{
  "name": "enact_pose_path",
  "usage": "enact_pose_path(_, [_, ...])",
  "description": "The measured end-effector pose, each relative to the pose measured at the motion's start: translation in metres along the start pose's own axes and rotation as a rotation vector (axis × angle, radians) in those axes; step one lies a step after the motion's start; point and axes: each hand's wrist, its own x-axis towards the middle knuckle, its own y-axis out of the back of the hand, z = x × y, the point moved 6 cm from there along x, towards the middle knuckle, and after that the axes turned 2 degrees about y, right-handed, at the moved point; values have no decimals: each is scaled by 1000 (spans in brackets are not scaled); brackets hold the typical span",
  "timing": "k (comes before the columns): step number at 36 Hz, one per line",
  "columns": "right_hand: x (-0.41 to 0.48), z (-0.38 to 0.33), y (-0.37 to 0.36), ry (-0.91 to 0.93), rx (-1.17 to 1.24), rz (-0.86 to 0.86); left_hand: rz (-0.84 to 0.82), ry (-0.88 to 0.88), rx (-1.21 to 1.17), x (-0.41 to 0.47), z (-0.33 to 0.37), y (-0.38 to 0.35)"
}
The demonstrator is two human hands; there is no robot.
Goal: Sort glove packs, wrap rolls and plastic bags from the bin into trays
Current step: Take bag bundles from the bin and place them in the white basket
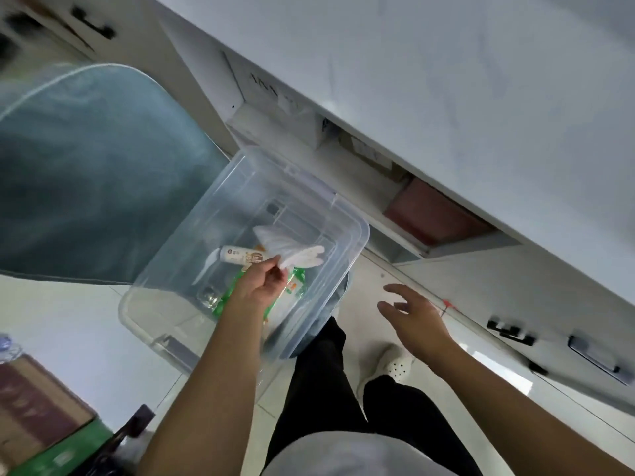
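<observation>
Glove pack (292,249), translucent, pinched by the left hand (261,286) inside the clear bin (206,218); right hand (412,314) hovers beside it, fingers spread.

The bin (359,223) is seen in the middle. A big rounded cover (86,166) is found to its left. The desk (481,80) is found behind it and to its right, and an open drawer (347,173) is seen under the desk edge. In the bin, a wrap roll (237,257) is laid at the far side and a flat pack (297,286) nearer. The left hand (259,288) is reached into the bin, and a glove pack (292,247) is pinched in its fingers (275,269) above the roll. The right hand (412,314) is held right of the bin, apart from it, over the floor (86,321). A shoe (395,364) is seen on the floor under that hand. A box (37,417) is set at the near left.
</observation>
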Motion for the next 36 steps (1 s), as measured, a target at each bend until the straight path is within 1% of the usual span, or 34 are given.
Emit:
enact_pose_path(2, [-1,1,-4,-62,159,-47,0,-26,59,-17,1,3])
enact_pose_path(4, [1,2,-14,-145,357,-141,4,-40,112,-35,-3,8])
enact_pose_path(7, [1,2,-36,-275,609,-336,-34,-74,186,-69,-14,13])
enact_pose_path(11, [-12,-2,-67,-420,787,-642,-115,-152,296,-134,-34,12])
enact_pose_path(13, [-22,-9,-75,-427,865,-753,-225,-195,393,-174,-46,10])
enact_pose_path(15, [-32,-17,-72,-403,965,-811,-336,-233,503,-214,-60,8])
enact_pose_path(18, [-47,-34,-50,-287,1057,-854,-399,-282,653,-261,-87,9])
enact_pose_path(23, [-67,-34,9,16,930,-761,-367,-404,850,-293,-130,7])
enact_pose_path(28, [-98,-27,100,291,846,-632,-481,-320,980,-298,-174,-22])
enact_pose_path(31, [-123,-21,154,468,758,-514,-533,-415,1083,-304,-192,-62])
enact_pose_path(36, [-159,-3,231,630,674,-337,-680,-562,1021,-326,-224,-160])
